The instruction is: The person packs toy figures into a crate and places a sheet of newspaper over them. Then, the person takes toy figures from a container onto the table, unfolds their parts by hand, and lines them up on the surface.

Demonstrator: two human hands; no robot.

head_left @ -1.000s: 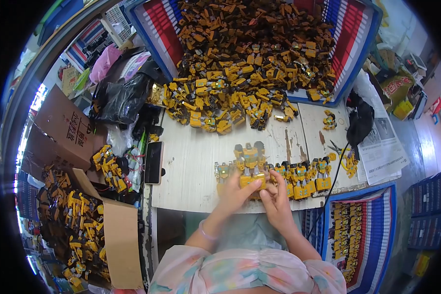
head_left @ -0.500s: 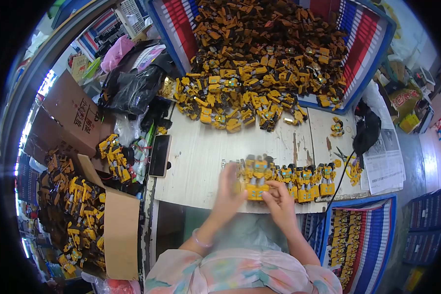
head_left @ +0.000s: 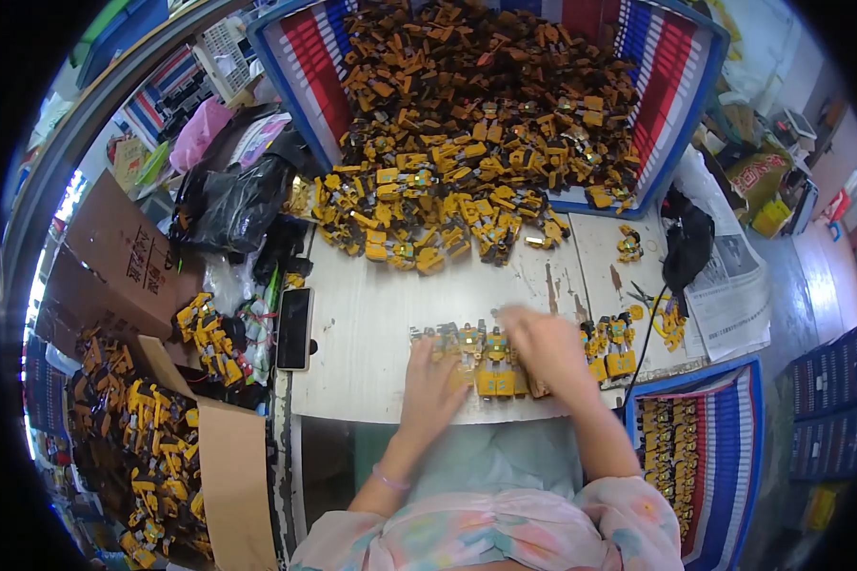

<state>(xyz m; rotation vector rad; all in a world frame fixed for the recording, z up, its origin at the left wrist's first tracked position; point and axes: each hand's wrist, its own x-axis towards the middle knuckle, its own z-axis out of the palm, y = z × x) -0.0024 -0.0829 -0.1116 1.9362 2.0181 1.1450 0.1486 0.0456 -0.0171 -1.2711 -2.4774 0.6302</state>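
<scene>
Yellow and black toy robots (head_left: 496, 366) stand side by side in a row near the table's front edge. My left hand (head_left: 432, 388) is at the row's left end, thumb and fingers around a yellow toy robot (head_left: 461, 362) that is partly hidden and blurred. Over the row's middle, my right hand (head_left: 547, 350) is smeared by motion and covers some of the figures; its fingertips cannot be made out. More toy robots (head_left: 619, 347) show to the right of it.
A blue-rimmed crate (head_left: 681, 114) spills a heap of toy robots (head_left: 486, 143) onto the table's back. On the left are a phone (head_left: 295, 328) and a cardboard box (head_left: 231, 466) of figures. A black cable, pliers (head_left: 644, 297) and a lower crate (head_left: 747, 428) lie right.
My right hand has moved up and slightly right, off the toy robot it was touching. My left hand has come lower at the row's left end. The whole view has shifted slightly.
</scene>
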